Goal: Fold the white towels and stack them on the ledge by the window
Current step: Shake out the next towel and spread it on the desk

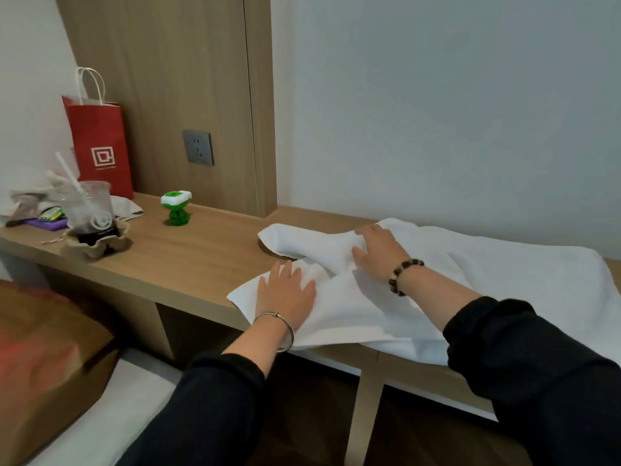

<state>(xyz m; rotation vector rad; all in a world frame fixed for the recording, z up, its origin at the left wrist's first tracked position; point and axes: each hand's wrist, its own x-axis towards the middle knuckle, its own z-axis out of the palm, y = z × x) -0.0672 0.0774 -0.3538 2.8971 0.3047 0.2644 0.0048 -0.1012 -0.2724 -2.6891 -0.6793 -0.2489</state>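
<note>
White towel [504, 280], soft and limp, sprawls along the worktop [201, 257] front edge; our left hand [285, 294] presses flat, fingers spread, our right hand [376, 250] pinches a fold; we'd take corners.

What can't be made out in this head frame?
All head view.
white towel: right end cut off by the frame edge; one towel or several, unclear.
right hand: fingertips sink into a fold, so pinching or pressing is unclear.
clutter behind the plastic cup: partly hidden by the cup, cut off at the left edge.
red bag: small print under its logo too small.
brown shape lower left: blurred.
Window: out of frame.
</note>
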